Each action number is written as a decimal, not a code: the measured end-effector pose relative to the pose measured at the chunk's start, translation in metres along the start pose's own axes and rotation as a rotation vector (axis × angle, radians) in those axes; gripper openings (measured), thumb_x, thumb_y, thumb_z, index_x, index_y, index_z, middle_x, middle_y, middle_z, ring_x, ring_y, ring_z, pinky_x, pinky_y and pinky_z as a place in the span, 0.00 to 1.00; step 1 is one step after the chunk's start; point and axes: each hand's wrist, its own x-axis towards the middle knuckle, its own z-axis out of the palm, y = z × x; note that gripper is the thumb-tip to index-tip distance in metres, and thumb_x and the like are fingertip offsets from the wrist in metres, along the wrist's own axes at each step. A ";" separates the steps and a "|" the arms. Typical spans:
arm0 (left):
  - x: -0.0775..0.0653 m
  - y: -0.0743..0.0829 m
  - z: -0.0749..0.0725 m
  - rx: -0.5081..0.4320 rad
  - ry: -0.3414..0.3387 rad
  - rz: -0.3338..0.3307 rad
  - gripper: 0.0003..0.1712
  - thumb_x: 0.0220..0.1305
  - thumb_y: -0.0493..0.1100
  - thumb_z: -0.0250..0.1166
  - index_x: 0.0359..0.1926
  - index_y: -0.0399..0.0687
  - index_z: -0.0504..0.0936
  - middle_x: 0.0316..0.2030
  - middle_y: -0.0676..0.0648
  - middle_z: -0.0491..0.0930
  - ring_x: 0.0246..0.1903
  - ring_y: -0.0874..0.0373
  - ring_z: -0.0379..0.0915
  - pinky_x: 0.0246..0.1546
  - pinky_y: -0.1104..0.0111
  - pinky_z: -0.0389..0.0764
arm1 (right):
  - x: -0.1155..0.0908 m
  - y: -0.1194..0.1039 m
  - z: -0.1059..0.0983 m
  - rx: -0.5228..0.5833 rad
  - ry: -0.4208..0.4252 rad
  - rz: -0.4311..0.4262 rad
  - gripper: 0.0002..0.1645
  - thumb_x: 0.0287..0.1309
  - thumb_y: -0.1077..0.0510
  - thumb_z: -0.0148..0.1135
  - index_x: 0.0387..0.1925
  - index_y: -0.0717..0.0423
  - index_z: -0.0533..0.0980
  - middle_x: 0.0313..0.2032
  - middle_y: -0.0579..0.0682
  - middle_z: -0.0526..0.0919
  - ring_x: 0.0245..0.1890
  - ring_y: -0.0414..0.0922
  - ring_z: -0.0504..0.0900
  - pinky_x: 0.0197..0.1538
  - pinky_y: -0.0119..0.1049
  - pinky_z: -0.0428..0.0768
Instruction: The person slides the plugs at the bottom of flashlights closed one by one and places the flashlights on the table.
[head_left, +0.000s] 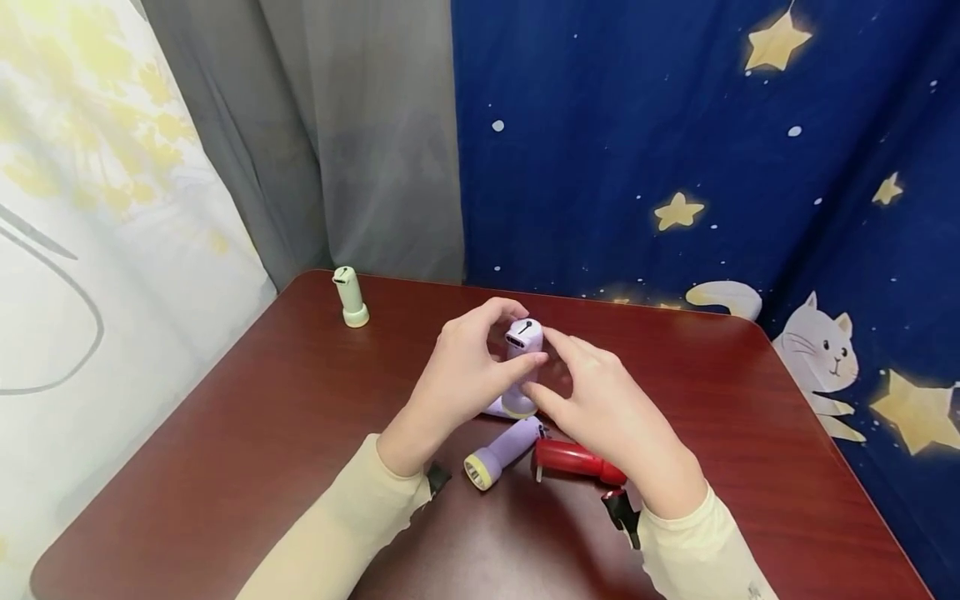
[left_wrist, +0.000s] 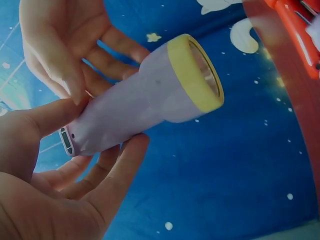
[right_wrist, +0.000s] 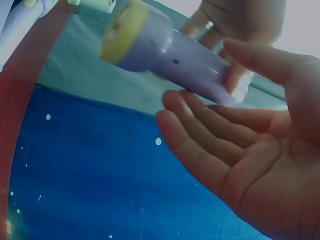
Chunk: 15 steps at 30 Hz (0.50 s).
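Note:
A lilac flashlight (head_left: 527, 332) with a pale yellow rim is held above the table, its lens end down in the head view. My left hand (head_left: 468, 362) grips it near the tail, thumb on one side and fingers on the other. My right hand (head_left: 603, 396) is beside it with fingers loosely extended; in the right wrist view the fingertips (right_wrist: 172, 100) lie close to the barrel, and whether they touch it I cannot tell. Another lilac flashlight (head_left: 504, 454) lies below the hands. Next to it lies a red flashlight (head_left: 573, 461), partly hidden by the right hand.
A light green flashlight (head_left: 350, 297) stands at the table's far left corner. Part of a further lilac object (head_left: 495, 408) shows behind the hands. The dark red wooden table (head_left: 225, 467) reaches to grey and blue curtains (head_left: 570, 150) at the back.

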 end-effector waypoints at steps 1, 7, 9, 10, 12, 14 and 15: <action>0.002 -0.004 -0.001 0.032 0.000 0.001 0.26 0.59 0.44 0.82 0.56 0.47 0.83 0.47 0.49 0.88 0.40 0.58 0.87 0.42 0.64 0.91 | 0.000 0.001 0.000 -0.001 -0.034 0.017 0.33 0.65 0.53 0.74 0.68 0.58 0.76 0.50 0.52 0.89 0.48 0.48 0.89 0.55 0.49 0.89; 0.036 -0.047 -0.017 0.169 0.029 -0.052 0.26 0.61 0.46 0.80 0.59 0.49 0.84 0.48 0.45 0.88 0.40 0.52 0.87 0.42 0.60 0.89 | 0.000 0.002 -0.003 -0.110 -0.203 0.091 0.34 0.66 0.45 0.72 0.67 0.58 0.78 0.52 0.53 0.89 0.52 0.49 0.88 0.60 0.52 0.87; 0.051 -0.066 -0.026 0.193 0.050 -0.092 0.25 0.61 0.46 0.80 0.58 0.49 0.84 0.48 0.44 0.88 0.42 0.50 0.86 0.44 0.57 0.88 | 0.000 0.002 -0.002 -0.156 -0.247 0.105 0.36 0.67 0.42 0.71 0.68 0.57 0.78 0.56 0.54 0.89 0.56 0.51 0.88 0.62 0.54 0.86; 0.058 -0.076 -0.030 0.209 0.065 -0.114 0.25 0.61 0.46 0.80 0.57 0.48 0.84 0.49 0.43 0.88 0.44 0.49 0.86 0.46 0.56 0.88 | 0.000 0.002 -0.001 -0.171 -0.267 0.109 0.37 0.67 0.41 0.71 0.69 0.56 0.77 0.58 0.54 0.88 0.58 0.52 0.87 0.63 0.55 0.85; 0.071 -0.095 -0.037 0.235 0.093 -0.151 0.24 0.62 0.46 0.79 0.57 0.47 0.84 0.50 0.41 0.87 0.47 0.46 0.85 0.49 0.53 0.87 | 0.000 0.001 0.000 -0.192 -0.301 0.114 0.37 0.67 0.40 0.70 0.70 0.56 0.77 0.61 0.55 0.87 0.61 0.55 0.86 0.64 0.56 0.84; 0.081 -0.112 -0.043 0.260 0.118 -0.178 0.25 0.63 0.45 0.78 0.58 0.46 0.83 0.52 0.39 0.86 0.51 0.43 0.83 0.52 0.50 0.86 | -0.001 0.001 0.003 -0.204 -0.323 0.113 0.37 0.67 0.40 0.70 0.70 0.55 0.77 0.63 0.55 0.86 0.64 0.56 0.84 0.65 0.57 0.84; 0.086 -0.119 -0.044 0.272 0.128 -0.189 0.25 0.63 0.45 0.78 0.58 0.45 0.82 0.53 0.38 0.86 0.52 0.42 0.82 0.53 0.49 0.85 | -0.001 0.001 0.004 -0.207 -0.331 0.112 0.37 0.67 0.41 0.71 0.70 0.55 0.77 0.63 0.55 0.86 0.64 0.56 0.84 0.65 0.57 0.84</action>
